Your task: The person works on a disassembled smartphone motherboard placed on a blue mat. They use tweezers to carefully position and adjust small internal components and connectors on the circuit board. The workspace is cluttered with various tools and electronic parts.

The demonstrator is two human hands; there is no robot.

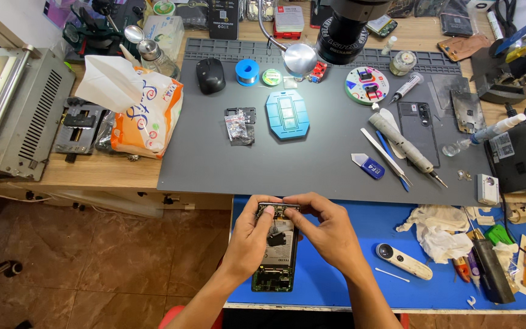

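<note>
1. 2 bare hands meet over an opened black smartphone with its back cover off and its green circuit board and battery exposed [277,253], held at 6 o'clock in the view, above the blue mat [360,286] at the near edge of the bench.
2. Left hand [252,234]: fingers curled around the phone's left edge, thumb pressed near the top corner, gripping the frame.
3. Right hand [327,228]: thumb and forefinger drawn together in a pinch at the phone's top end, at about 12 o'clock on the device; whether they nip a small part or only the frame I cannot tell.
4. Handling, as a judgement: the phone looks light and stiff but fragile inside, with bare board and thin connectors easily damaged. The safest hold is along the long metal edges, keeping off the exposed board and battery.
5. Around it: a grey work mat [214,164] at 12 o'clock carries a blue hexagonal screw tray [287,114]; a white handheld loupe [404,261] lies at 3 o'clock; an orange-and-white tissue pack [144,109] sits at 10 o'clock.
</note>
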